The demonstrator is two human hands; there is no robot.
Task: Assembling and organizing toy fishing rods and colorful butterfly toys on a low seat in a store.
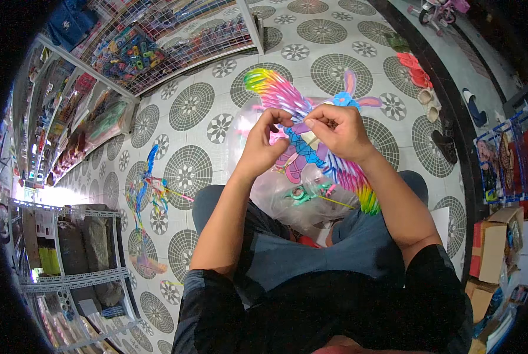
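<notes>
In front of me lies a figure with rainbow feathered wings (347, 177), a blue rabbit head (344, 100) with pink-lined ears, and blue criss-cross lacing on its middle. Above the middle of the wings, my left hand (264, 143) has its fingers curled inward, the thumb lower than the forefinger. Close beside it, my right hand (340, 131) pinches thumb against forefinger. Whatever lies between the fingertips of either hand is too small to make out. Beneath the figure spreads a clear plastic bag (246, 138), with pink and mint-green pieces (302, 193) showing near my knees.
Colourful stringy items (149, 189) lie on the patterned tile floor to the left. Wire racks of packaged goods (175, 53) stand at upper left, metal shelving (69, 277) at lower left. Red slippers (414, 69) and other footwear line the right edge, above cardboard boxes (492, 253).
</notes>
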